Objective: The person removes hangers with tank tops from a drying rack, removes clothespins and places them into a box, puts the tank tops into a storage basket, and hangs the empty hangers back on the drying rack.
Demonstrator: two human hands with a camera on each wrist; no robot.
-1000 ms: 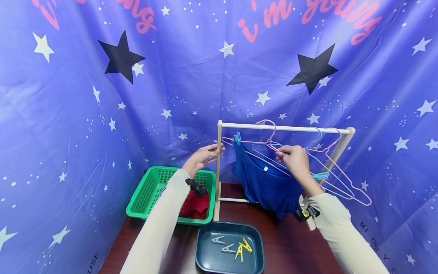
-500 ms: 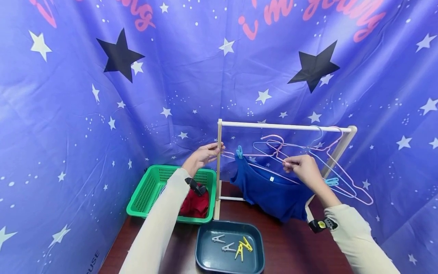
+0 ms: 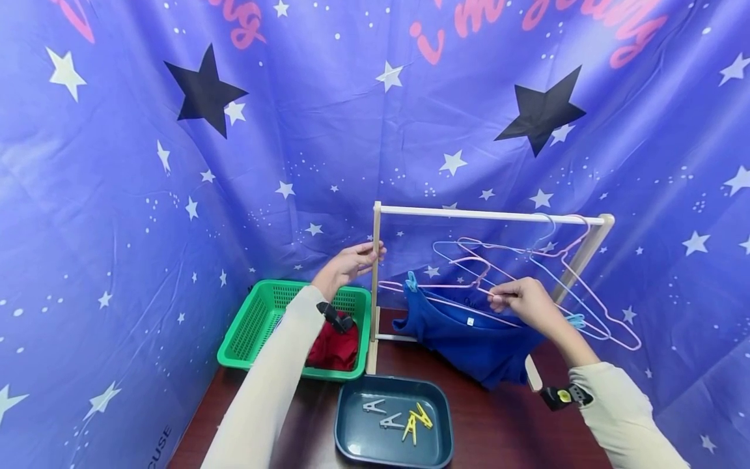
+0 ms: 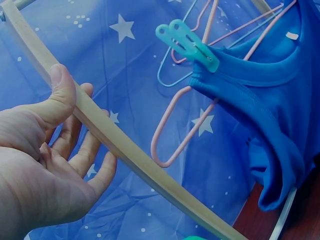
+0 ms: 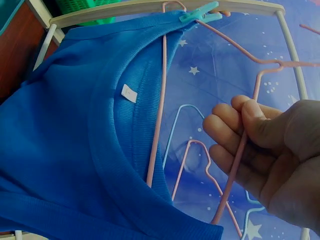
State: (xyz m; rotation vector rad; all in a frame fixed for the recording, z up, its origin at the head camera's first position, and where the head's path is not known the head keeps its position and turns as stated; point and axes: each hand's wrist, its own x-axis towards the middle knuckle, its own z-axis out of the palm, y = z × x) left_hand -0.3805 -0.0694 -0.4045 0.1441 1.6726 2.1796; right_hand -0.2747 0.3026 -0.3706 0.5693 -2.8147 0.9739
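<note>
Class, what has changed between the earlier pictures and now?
The right hand has lowered the pink hanger and blue top, drifting slightly right; the hanger's hook now sits below the white rail. The left hand stays on the wooden post; the pegs lie as before.

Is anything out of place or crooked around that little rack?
One oddity: the pink hanger carrying the blue top is off the white rail, its hook loose below, held up by the right hand. The blue hanger and second pink hanger hook over the rail.
</note>
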